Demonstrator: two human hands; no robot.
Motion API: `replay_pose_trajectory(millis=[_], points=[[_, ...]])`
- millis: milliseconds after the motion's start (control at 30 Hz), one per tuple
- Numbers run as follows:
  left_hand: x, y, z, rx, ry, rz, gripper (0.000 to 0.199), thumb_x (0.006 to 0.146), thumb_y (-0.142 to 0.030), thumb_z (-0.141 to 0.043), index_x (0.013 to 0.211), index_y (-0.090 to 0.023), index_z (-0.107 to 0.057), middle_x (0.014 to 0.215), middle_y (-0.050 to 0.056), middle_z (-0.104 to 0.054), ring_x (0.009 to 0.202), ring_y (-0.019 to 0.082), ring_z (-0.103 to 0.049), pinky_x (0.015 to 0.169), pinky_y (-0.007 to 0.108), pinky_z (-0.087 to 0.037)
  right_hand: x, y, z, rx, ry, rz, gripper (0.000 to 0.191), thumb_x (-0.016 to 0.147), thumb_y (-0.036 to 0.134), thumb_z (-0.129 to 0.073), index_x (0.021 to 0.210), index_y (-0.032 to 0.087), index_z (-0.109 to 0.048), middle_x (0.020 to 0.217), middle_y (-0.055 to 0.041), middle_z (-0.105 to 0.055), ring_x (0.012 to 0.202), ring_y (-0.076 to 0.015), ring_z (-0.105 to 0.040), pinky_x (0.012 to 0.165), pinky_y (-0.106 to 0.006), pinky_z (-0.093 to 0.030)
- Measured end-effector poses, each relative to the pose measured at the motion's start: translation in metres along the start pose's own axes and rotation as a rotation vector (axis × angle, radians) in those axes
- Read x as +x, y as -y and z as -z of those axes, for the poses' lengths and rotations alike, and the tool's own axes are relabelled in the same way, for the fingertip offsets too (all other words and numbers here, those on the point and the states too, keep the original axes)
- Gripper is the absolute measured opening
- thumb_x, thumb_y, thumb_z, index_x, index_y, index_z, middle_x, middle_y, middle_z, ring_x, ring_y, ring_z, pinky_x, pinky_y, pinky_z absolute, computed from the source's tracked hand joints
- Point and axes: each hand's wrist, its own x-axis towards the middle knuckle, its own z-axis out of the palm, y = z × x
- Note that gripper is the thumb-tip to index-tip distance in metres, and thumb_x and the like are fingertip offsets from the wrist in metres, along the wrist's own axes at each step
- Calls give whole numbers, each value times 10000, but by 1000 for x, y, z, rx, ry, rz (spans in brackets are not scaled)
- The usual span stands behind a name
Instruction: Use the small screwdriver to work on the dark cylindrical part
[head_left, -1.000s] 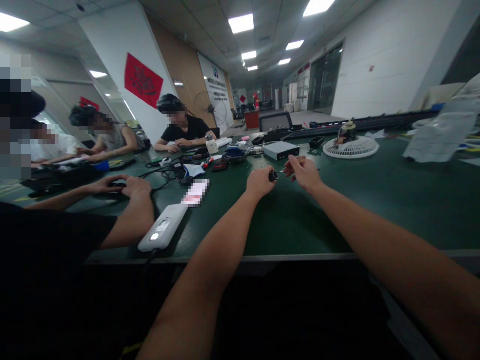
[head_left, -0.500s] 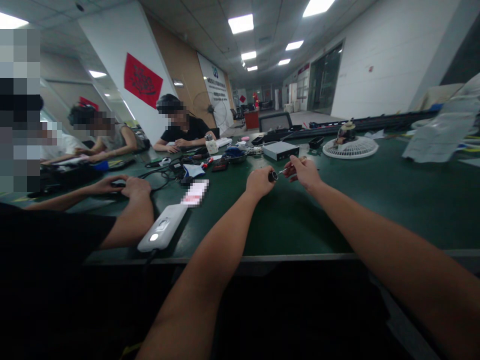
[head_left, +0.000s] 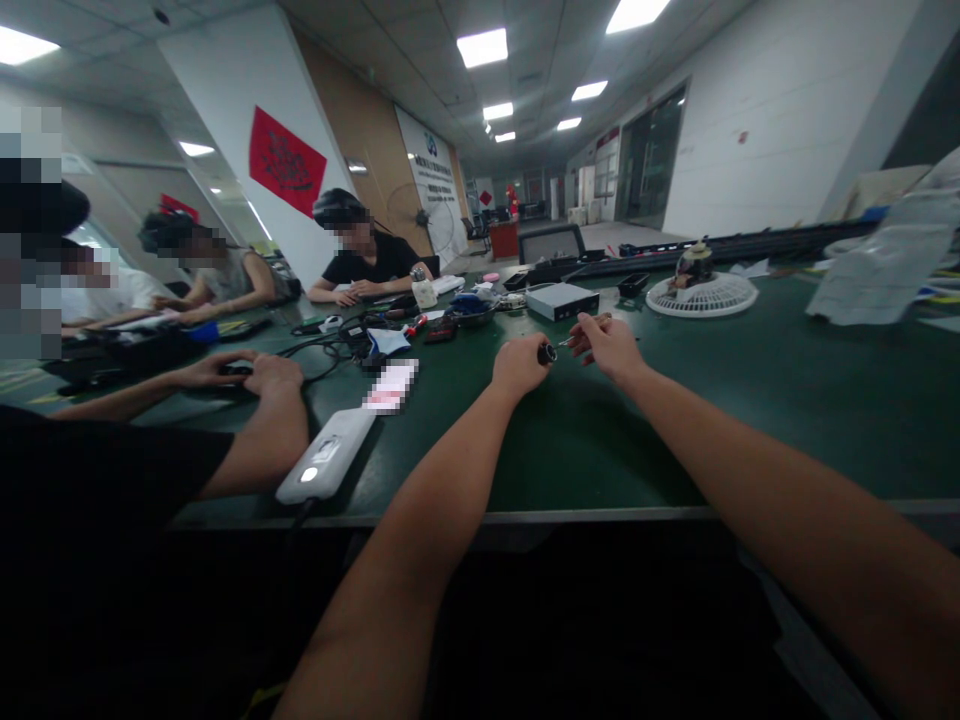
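Over the green table [head_left: 585,440], my left hand [head_left: 519,365] is closed round a small black cylindrical part [head_left: 547,354]. The part's round end points to the right and shows a lighter ring, while the rest is hidden in my palm. Facing it, my right hand [head_left: 606,345] pinches a thin metal tool [head_left: 564,344] between the fingertips. This tool's slim end points left at the black part; its kind is too small to make out. I cannot tell whether tool and part touch.
A grey metal box [head_left: 562,300] sits just beyond my hands, with a white fan grille [head_left: 701,295] to its right. On the left lie a white power bank-like device [head_left: 326,455], a phone [head_left: 391,385] and tangled black cables [head_left: 330,345]. A co-worker's hands [head_left: 262,372] work nearby.
Both hands stay almost in place. The thin tool's visible end looks slightly shorter and a little farther from the black part. The co-worker at far left has shifted slightly.
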Motion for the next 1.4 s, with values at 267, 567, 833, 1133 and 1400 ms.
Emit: replay_pose_trajectory(millis=[267, 567, 833, 1133, 1400], points=[[0, 0, 0, 4, 16, 21, 276, 824, -274, -684, 1098, -244, -690, 1011, 100, -739, 959, 276, -679, 869, 393, -526, 0, 0, -1, 88, 13, -12, 401, 946, 540, -506, 848, 170, -626, 806, -129, -724, 624, -189, -667, 509, -284, -505], [0, 0, 0, -2, 7, 22, 260, 815, -256, -677, 1075, -248, -693, 991, 86, -744, 949, 277, -681, 859, 390, -527, -2, 1, -2, 114, 31, -47, 384, 956, 526, -490, 849, 178, -611, 813, -124, -718, 618, -178, -660, 535, -291, -514], [0, 2, -3, 12, -3, 0, 258, 814, -259, -671, 1071, -248, -690, 984, 88, -740, 934, 274, -679, 848, 388, -525, -2, 2, -1, 170, 45, -124, 397, 948, 539, -520, 798, 181, -608, 740, -104, -692, 601, -182, -659, 546, -301, -519], [0, 0, -1, 15, 41, 25, 281, 820, -260, -663, 1100, -258, -690, 1026, 79, -738, 988, 264, -670, 879, 369, -512, -3, 1, -2, 143, 68, -105, 362, 956, 473, -519, 790, 164, -607, 689, -93, -675, 563, -172, -644, 524, -290, -506], [0, -1, 0, 34, 51, 20, 276, 826, -258, -658, 1101, -254, -691, 1030, 78, -739, 991, 259, -670, 892, 371, -508, -2, 1, -1, 41, 32, -57, 344, 957, 447, -534, 785, 162, -620, 680, -85, -670, 559, -164, -637, 506, -275, -472]])
